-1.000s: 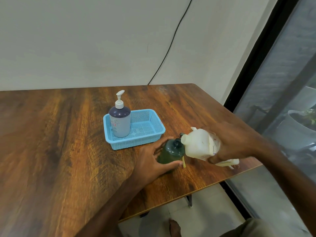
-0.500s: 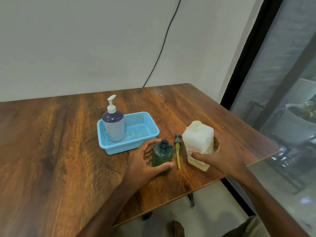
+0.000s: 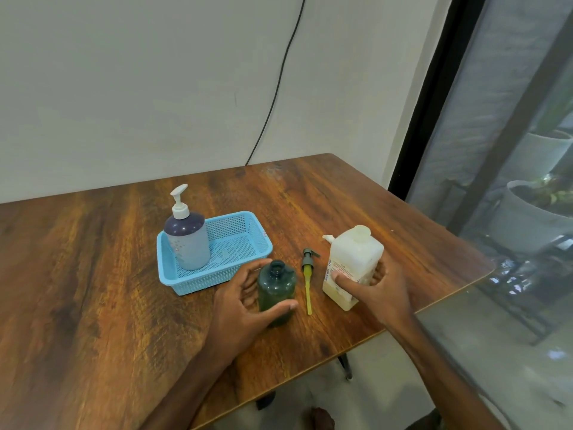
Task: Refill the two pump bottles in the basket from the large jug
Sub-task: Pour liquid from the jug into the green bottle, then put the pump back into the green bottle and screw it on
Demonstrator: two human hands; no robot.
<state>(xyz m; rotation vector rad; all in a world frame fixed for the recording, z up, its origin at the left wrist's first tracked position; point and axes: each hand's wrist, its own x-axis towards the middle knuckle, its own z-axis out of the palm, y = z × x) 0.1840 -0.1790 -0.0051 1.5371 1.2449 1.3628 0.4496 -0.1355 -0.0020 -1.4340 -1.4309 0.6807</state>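
The uncapped dark green plastic bottle (image 3: 277, 287) is clasped upright by the left hand (image 3: 245, 308) at frame centre on the wooden bench (image 3: 93, 290). To its right, the large white plastic jug (image 3: 353, 259) is gripped by the right hand (image 3: 381, 290). A yellow-tubed pump (image 3: 308, 274) is laid between them. A lavender pump bottle (image 3: 189, 243) is stood in the blue mesh basket (image 3: 198, 285), upper left.

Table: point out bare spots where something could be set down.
Bare wood: left of the basket, behind it to the wall, and right of the jug toward the table corner. Crowded: the front strip, where the left hand grips the green bottle, the pump lies, and the right hand holds the jug.
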